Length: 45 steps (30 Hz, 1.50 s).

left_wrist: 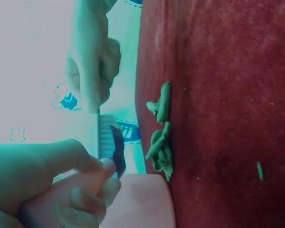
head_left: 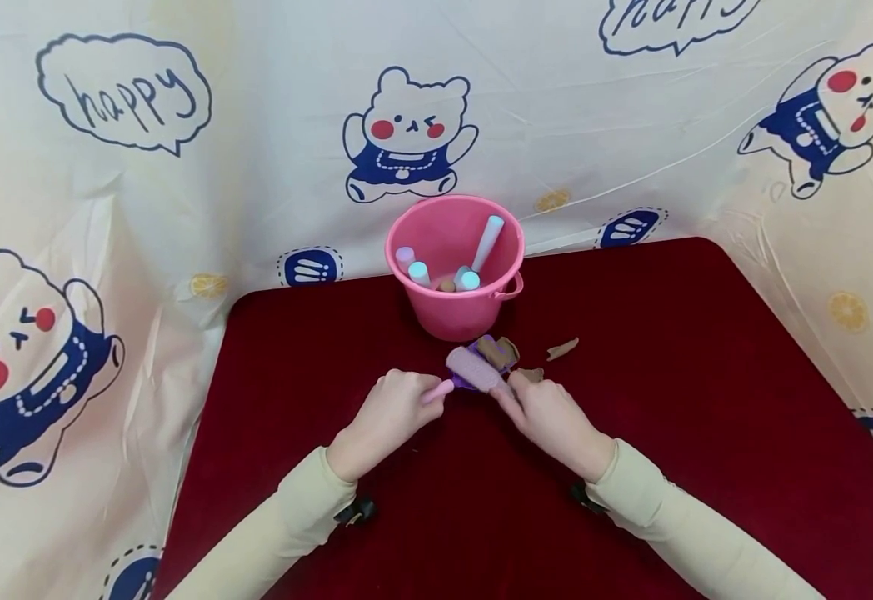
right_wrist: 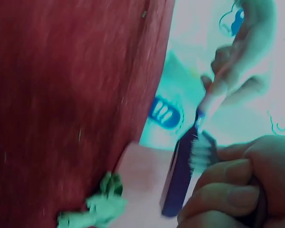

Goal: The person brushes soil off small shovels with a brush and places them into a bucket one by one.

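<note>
My left hand grips the pink handle of a small purple shovel, whose blade slants over the table. In my right hand is a pale pink brush, its white bristles facing the blade and close against it in the right wrist view. Brown crumpled scraps appear by the blade in the head view; whether any rest on it I cannot tell. More scraps lie on the table. One thin curled scrap is farther right.
Behind the hands stands a pink bucket holding several handled things with pale blue or lilac ends. A dark red cloth covers the table. Small crumbs dot it. A white printed curtain hangs around the back and sides.
</note>
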Available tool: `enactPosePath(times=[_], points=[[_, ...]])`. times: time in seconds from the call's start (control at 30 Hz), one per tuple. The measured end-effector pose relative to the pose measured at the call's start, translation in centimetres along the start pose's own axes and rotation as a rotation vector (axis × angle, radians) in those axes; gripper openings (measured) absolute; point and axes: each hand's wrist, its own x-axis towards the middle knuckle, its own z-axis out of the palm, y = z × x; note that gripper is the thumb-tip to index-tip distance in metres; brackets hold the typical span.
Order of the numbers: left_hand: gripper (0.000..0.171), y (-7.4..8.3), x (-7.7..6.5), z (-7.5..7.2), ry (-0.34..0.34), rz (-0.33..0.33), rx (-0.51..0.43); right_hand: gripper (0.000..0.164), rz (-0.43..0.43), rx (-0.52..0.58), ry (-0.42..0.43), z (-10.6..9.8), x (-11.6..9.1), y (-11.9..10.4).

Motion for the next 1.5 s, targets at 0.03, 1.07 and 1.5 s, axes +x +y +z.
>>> enactPosePath(times=[0.03, 1.07, 1.5], points=[[0.039, 0.0, 0.0, 0.0, 0.005, 0.001, 0.002, 0.031, -0.015, 0.002, -0.010, 0.0, 0.0, -0.1], [0.045, 0.1, -0.5, -0.7, -0.027, -0.039, 0.010, 0.036, 0.053, -0.045, 0.053, -0.2, 0.0, 0.8], [0.040, 0.1, -0.5, -0.6, -0.036, -0.039, -0.010, 0.035, 0.042, -0.068, 0.024, -0.2, -0.2, 1.1]])
